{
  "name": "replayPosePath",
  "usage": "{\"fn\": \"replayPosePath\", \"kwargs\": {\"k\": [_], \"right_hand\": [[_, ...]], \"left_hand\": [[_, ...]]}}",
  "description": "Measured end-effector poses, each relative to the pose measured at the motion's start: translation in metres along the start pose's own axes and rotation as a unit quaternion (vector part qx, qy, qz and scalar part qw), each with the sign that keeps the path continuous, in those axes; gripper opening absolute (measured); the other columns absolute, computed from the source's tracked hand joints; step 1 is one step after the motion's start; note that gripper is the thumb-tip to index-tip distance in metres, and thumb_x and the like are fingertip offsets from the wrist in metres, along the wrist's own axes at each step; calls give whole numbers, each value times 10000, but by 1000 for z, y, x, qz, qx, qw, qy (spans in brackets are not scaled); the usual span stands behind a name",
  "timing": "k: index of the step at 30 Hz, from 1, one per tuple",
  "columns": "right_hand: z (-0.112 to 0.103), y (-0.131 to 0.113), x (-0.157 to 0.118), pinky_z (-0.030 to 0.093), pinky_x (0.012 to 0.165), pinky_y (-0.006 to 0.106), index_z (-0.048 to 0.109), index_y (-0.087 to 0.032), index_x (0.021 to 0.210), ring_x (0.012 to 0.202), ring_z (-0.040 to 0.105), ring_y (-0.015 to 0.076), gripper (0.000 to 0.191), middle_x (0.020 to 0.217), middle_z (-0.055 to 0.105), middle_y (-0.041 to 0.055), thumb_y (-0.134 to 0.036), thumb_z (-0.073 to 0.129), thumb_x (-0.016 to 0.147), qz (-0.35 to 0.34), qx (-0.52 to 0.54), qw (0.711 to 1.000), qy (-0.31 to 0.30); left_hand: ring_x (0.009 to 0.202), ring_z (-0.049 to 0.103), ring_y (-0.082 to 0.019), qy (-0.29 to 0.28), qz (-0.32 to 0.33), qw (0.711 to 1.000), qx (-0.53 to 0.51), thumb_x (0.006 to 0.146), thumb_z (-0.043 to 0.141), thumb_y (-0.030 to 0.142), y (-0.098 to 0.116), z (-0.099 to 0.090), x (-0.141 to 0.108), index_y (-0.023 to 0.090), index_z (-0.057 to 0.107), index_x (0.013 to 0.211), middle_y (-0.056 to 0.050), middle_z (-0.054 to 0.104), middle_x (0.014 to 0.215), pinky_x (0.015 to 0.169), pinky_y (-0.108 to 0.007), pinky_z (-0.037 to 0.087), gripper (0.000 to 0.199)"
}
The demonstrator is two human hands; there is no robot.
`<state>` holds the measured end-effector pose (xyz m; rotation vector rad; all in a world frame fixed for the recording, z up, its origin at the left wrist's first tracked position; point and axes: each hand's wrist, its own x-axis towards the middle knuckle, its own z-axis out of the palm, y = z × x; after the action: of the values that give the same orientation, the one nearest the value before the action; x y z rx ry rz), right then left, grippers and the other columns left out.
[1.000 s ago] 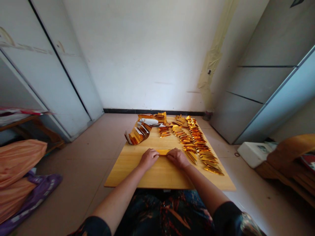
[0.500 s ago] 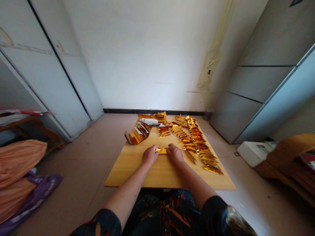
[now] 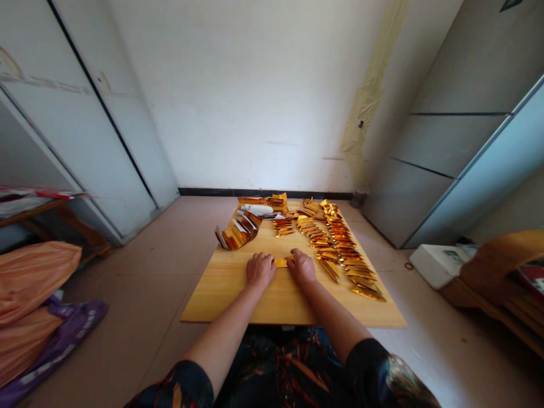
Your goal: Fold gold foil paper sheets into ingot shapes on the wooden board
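Between my two hands a small strip of gold foil paper (image 3: 281, 263) lies low over the wooden board (image 3: 229, 294). My left hand (image 3: 260, 268) is closed at the strip's left end, fingers curled and knuckles up. At the right end, my right hand (image 3: 302, 264) pinches the foil. Both fingertips are partly hidden by the hands. Rows of folded gold foil pieces (image 3: 340, 238) run along the board's right side, close to my right hand. A short stack of folded pieces (image 3: 283, 227) sits just beyond my hands.
Curved gold sheets (image 3: 240, 232) and a white roll (image 3: 257, 209) lie at the board's back left. A fridge (image 3: 425, 158) stands at right, a white box (image 3: 437, 265) on the floor below it. Orange and purple bags (image 3: 38, 283) are at left.
My left hand has turned more palm-down and shifted slightly right, so less of the foil strip shows between the hands. My right hand stays nearly in place.
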<state>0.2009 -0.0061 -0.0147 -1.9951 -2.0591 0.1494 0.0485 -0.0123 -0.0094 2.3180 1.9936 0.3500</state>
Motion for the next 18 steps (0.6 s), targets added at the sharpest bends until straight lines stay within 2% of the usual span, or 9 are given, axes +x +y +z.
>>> {"fn": "replayPosePath", "kwargs": {"k": [5,9,13,18], "right_hand": [[2,1,-2,393,754,259,577,-197,1091,897,571,169,247,1057,589,74,-256,477,873,-20,-3,1000,22],[4,1,-3,382,756,292,634,-217,982,992,501,208,223,1111,546,93,-267,427,914,-66,-50,996,26],[5,2,-4,371,748,331,638,-198,927,969,476,235,259,1012,578,111,-235,382,936,-103,-107,989,-3],[2,8,-9,358,772,346,634,-212,956,966,464,235,261,1009,580,107,-242,376,940,-121,-117,986,-8]], "left_hand": [[977,480,-231,26,1,1000,-11,877,454,314,-1,-1,-4,278,656,1003,-73,577,969,791,-341,381,240],[995,457,-233,47,50,998,-12,881,452,277,0,-1,-4,277,680,914,-72,573,993,805,-360,360,230],[1002,462,-232,20,112,993,-11,897,413,231,0,0,-1,245,687,862,-86,606,963,830,-377,349,277],[994,480,-218,-2,113,993,-19,899,421,233,-5,0,-2,257,695,914,-73,624,979,842,-362,350,275]]}}
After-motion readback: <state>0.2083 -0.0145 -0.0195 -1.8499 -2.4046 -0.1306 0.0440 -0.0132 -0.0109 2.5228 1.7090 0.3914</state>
